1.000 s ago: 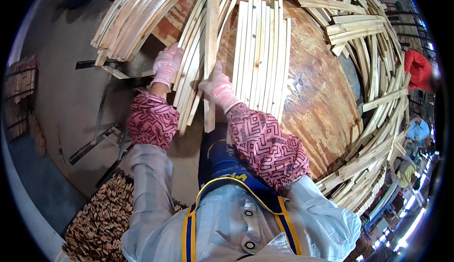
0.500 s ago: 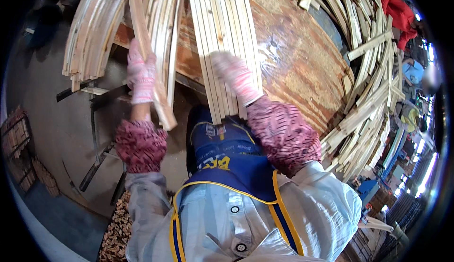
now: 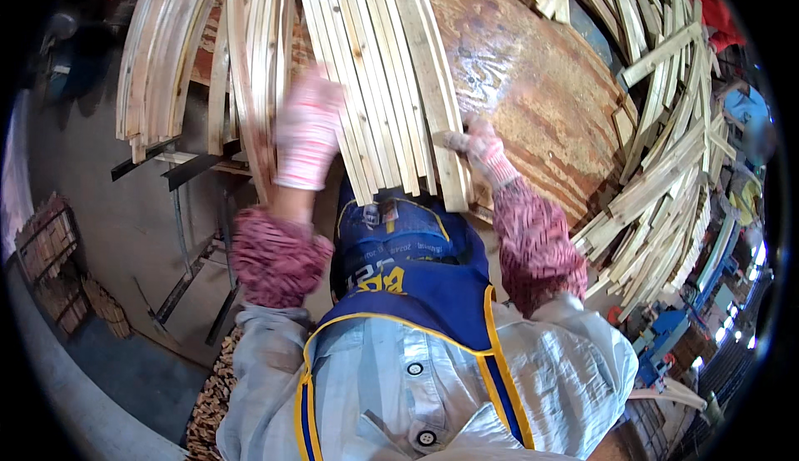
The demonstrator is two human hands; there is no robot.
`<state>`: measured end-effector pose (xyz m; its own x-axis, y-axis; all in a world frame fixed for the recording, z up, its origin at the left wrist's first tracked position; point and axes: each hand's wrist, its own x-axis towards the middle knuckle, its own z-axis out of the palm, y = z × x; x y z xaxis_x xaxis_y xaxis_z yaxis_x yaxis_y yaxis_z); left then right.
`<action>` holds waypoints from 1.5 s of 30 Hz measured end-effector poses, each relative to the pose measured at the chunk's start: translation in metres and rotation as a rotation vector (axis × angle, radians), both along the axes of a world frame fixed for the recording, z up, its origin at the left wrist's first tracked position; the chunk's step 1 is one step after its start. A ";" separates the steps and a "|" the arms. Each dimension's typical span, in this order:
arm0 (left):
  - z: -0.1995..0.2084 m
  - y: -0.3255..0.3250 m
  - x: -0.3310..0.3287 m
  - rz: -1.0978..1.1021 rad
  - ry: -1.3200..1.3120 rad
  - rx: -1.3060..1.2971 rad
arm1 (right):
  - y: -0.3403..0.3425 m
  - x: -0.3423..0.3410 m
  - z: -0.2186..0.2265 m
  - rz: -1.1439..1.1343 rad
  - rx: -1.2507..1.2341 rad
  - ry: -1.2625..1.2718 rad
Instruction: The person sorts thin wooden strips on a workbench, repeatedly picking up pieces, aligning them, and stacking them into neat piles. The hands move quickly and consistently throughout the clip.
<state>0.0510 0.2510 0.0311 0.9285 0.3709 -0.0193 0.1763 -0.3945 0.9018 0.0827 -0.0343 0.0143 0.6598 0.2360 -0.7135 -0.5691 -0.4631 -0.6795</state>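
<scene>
Several pale wooden slats lie side by side on the worn table, their near ends reaching over its edge towards my apron. Along their right side is a wider slat. My right hand, in a pink-and-white glove, grips the outer edge of that wider slat, with fingertips on its top face. My left hand, gloved alike, is smeared by motion beside the left edge of the row. Its fingers cannot be made out. Left of it, another group of slats rests with one reddish slat on the near side.
A brown, scuffed tabletop stretches to the right. Beyond it lies a big jumbled heap of slats. At far left, a further row of slats rests on dark metal bars. Small wood offcuts are piled at lower left.
My left hand let go of the reddish slat and moved right. My right hand shifted right from the top of the row to its outer edge, where a wider slat now lies.
</scene>
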 end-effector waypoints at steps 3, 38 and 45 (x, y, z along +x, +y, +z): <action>0.003 -0.100 0.015 -0.173 0.513 -0.378 | 0.011 -0.014 0.026 -0.142 0.293 -0.056; -0.005 -0.118 -0.028 -0.368 0.619 0.487 | 0.035 0.032 -0.001 0.356 -0.337 -0.318; -0.061 -0.140 -0.029 -0.185 0.527 0.849 | -0.006 0.027 -0.039 0.460 -0.515 -0.386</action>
